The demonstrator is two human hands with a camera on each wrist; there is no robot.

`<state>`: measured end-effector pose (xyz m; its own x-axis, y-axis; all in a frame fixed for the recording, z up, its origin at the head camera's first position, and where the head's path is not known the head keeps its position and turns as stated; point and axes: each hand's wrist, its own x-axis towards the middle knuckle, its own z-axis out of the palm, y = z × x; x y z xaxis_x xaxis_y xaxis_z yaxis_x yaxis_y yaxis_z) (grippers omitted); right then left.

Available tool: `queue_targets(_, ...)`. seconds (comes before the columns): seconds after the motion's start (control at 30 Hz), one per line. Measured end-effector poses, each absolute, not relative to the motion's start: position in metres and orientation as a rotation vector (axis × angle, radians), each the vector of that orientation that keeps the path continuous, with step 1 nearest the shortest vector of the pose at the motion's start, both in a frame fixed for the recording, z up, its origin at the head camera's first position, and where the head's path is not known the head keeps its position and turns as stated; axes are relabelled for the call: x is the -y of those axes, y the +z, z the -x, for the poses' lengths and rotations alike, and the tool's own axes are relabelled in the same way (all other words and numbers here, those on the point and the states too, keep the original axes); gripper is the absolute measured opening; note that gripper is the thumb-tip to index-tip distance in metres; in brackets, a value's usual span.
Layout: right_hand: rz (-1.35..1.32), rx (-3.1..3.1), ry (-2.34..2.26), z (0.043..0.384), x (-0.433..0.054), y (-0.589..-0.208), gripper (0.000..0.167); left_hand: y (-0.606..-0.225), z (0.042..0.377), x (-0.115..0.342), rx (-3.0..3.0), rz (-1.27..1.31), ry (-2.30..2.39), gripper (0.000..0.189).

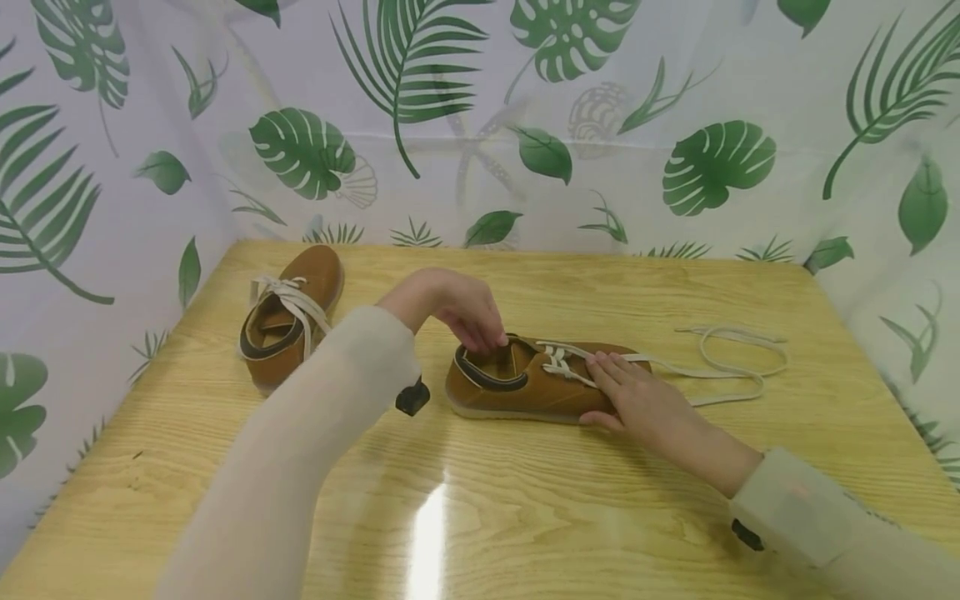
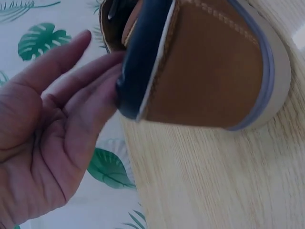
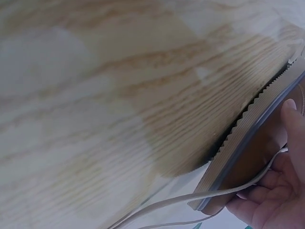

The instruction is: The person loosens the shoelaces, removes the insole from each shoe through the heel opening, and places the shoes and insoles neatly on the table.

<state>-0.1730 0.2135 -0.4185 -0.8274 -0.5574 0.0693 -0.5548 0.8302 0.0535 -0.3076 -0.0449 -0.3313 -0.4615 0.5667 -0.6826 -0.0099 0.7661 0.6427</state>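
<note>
Sleeves: left sleeve [image 1: 292,467] and right sleeve [image 1: 817,517], both pale; a black unit [image 1: 412,397] shows at the left cuff, near the heel of the near shoe. A wide forearm swing could knock the unit against that heel.
Tabletop [image 1: 525,508]: wood-grained; bears both shoes.
Near shoe [image 1: 551,396]: brown, sole down, mid-table, heel to the left and toe to the right, between the two hands. If the toe is released while the heel end is pushed, the shoe could pivot.
Right hand [image 1: 652,408]: rests over the toe, fingers stretched across the top, thumb apart along the near side; not clamped.
Left hand [image 1: 465,308]: bent down at the shoe's mouth, fingers extended behind the dark collar [image 2: 140,62], one digit apart; no grip visible, exact fingertip contact hidden. Uneven pressure could fold the collar inward.
Lace [image 3: 190,196]: pale, threaded at the eyelets, passing by the right hand and looping loosely beyond the toe. A pull while fingers trap it could tighten the eyelets or drag the shoe.
Second shoe [image 1: 322,279]: brown, far left, lace draped over its mouth.
Backdrop [image 1: 480,108]: leaf-printed cloth behind the table.
</note>
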Motion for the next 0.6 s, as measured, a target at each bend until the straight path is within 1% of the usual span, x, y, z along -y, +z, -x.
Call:
queue_targets(0.1, -0.89, 2.919, -0.045, 0.173, -0.214, -0.419, 0.076, -0.33, 0.306, 0.038, -1.992, -0.485, 0.624, 0.031)
queue_targets(0.3, -0.899, 2.897, -0.055, 0.172, -0.215, -0.422, 0.077, -0.33, 0.305, 0.029, -2.043, -0.495, 0.512, 0.031)
queue_targets(0.47, -0.898, 2.897, -0.053, 0.173, -0.215, -0.421, 0.076, -0.331, 0.307, 0.026, -2.105, -0.576, 0.381, 0.031)
queue_targets(0.6, -0.907, 2.9, -0.045, 0.174, -0.214, -0.418, 0.077, -0.333, 0.308, 0.024, -2.117, -0.591, 0.321, 0.029)
